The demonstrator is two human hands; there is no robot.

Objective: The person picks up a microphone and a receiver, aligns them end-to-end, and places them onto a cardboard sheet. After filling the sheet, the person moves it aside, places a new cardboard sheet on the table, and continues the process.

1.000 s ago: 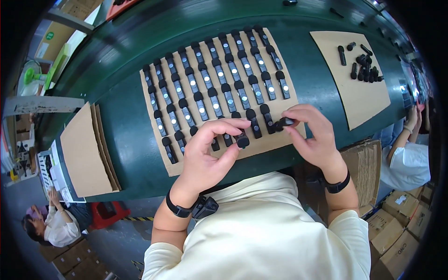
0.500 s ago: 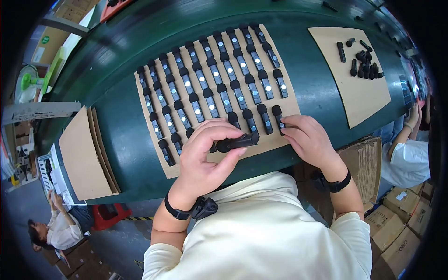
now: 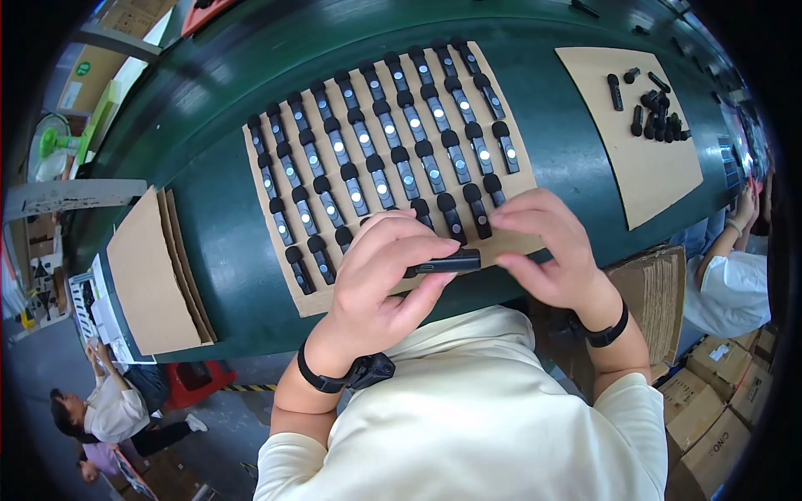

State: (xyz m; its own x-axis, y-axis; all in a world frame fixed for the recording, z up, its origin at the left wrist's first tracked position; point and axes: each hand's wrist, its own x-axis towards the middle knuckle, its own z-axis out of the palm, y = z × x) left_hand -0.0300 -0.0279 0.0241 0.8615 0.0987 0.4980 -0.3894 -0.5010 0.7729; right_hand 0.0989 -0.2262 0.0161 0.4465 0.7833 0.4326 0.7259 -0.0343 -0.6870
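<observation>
My left hand (image 3: 384,271) pinches a small black wireless microphone (image 3: 454,262) between thumb and fingers. Its narrow side with a small port shows, while its left end is hidden in the hand. My right hand (image 3: 555,250) is just right of it, thumb and fingers apart, holding nothing. Beyond both hands lies a cardboard sheet (image 3: 520,194) bearing rows of similar black microphones (image 3: 406,174) with foam tops, many with a pale round spot. My left hand hides some in the nearest row; my right hand's fingertips are close to that row's right end.
A second cardboard sheet (image 3: 643,184) to the right carries a loose pile of black microphones (image 3: 660,121). Stacked cardboard sheets (image 3: 154,275) lie at the left of the green table (image 3: 225,225). Cartons (image 3: 710,401) stand at lower right. Other people are on both sides.
My right hand has let go of the microphone at the nearest row's right end and opened. The microphone in my left hand has turned, its long narrow side now showing.
</observation>
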